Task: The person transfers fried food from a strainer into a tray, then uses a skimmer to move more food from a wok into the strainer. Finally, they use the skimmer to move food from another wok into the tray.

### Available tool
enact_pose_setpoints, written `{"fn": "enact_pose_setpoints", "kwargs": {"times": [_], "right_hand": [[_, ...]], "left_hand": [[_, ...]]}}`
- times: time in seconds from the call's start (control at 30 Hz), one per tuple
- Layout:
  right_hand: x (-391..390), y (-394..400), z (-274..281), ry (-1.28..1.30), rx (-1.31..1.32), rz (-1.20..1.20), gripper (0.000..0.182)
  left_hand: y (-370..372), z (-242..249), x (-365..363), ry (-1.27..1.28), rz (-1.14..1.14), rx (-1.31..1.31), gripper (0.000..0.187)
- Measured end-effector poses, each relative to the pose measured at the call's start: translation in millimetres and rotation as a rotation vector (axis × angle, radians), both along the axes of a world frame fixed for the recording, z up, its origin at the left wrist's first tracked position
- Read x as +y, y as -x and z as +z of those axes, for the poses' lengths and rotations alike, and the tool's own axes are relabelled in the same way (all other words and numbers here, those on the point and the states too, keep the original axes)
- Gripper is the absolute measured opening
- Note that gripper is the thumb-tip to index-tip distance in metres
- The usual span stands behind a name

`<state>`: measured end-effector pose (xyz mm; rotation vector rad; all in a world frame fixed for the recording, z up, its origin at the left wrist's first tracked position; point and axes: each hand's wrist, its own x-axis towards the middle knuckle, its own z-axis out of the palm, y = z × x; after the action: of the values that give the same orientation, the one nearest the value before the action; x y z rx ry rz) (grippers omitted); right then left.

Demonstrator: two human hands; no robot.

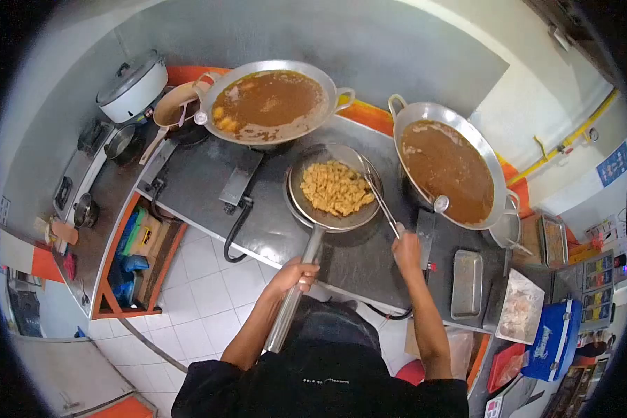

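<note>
My left hand is wrapped round the thick metal handle of a wide strainer, which slants up from near my body to the counter. Golden fried pieces lie heaped in the strainer, whose bowl rests over a round metal vessel mostly hidden beneath it. In my right hand is a pair of metal tongs, closed round their upper end. The tips of the tongs reach the strainer's right rim, beside the fried pieces.
Two big woks of brown oil, a left wok and a right wok, stand behind the strainer. A metal tray lies at the right, near a white tray of pale food and a blue cooler. A rice cooker stands back left.
</note>
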<state>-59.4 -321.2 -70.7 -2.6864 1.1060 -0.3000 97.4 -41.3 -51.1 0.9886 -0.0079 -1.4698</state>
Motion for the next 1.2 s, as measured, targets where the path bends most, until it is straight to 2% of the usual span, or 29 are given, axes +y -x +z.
{"fn": "enact_pose_setpoints", "kwargs": {"times": [0.17, 0.27, 0.37, 0.47, 0.63, 0.77, 0.87, 1.0, 1.07, 1.1, 1.17, 1.2], "right_hand": [[-1, 9, -14, 0.024, 0.053, -0.022, 0.034], [4, 5, 0, 0.041, -0.065, 0.057, 0.033], [-8, 9, -20, -0.026, 0.051, -0.026, 0.033], [3, 6, -6, 0.011, -0.016, -0.003, 0.029], [2, 13, -18, -0.078, 0.039, -0.085, 0.029], [1, 8, -20, -0.021, -0.137, -0.002, 0.025], [-1, 12, -42, -0.093, -0.013, -0.088, 0.023], [9, 20, -14, -0.08, -0.266, -0.077, 0.023], [11, 23, -29, -0.111, -0.483, -0.033, 0.023], [22, 28, -30, -0.141, -0.454, -0.041, 0.023], [17, 19, -7, -0.123, -0.311, -0.122, 0.025], [19, 24, 0, -0.1, -0.304, -0.089, 0.025]], "left_hand": [[3, 2, 5, -0.009, -0.004, 0.007, 0.015], [-1, -4, 3, -0.003, -0.022, -0.006, 0.016], [-1, 0, 4, 0.008, -0.004, 0.021, 0.016], [-2, -7, 3, -0.019, -0.018, -0.032, 0.017], [2, -3, 8, -0.016, 0.013, -0.011, 0.017], [-6, -14, 1, -0.025, -0.009, -0.031, 0.015], [-2, -27, 5, 0.047, -0.041, -0.135, 0.013], [2, -3, 20, -0.03, -0.08, -0.12, 0.015], [-2, -22, 1, -0.009, -0.022, -0.179, 0.016], [-1, -37, -9, -0.012, 0.014, -0.236, 0.017], [3, -34, -4, 0.008, 0.0, -0.188, 0.017], [2, -28, -5, 0.032, -0.013, -0.153, 0.017]]}}
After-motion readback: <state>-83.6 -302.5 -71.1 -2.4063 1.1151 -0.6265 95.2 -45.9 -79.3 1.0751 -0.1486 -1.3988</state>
